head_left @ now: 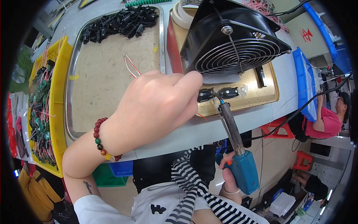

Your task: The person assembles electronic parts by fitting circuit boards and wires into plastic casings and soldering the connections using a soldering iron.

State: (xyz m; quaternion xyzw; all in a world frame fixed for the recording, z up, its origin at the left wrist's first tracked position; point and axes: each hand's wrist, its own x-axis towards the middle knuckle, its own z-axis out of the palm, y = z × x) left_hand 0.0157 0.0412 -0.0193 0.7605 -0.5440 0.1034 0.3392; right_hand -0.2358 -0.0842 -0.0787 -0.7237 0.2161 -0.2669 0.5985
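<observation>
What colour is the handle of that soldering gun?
The soldering gun's handle is teal blue, best seen in the head view.

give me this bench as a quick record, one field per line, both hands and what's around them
left hand: curled, grip hidden; red and white wires stick out past it
right hand: wrapped around the teal handle of a soldering iron
iron tip: by two black parts on a gold tray; contact unclear
behind gold-tray parts: black fan with wire guard
left of fan: metal tray, heap of small black pieces at its far end
far left: yellow bin of circuit boards
</observation>
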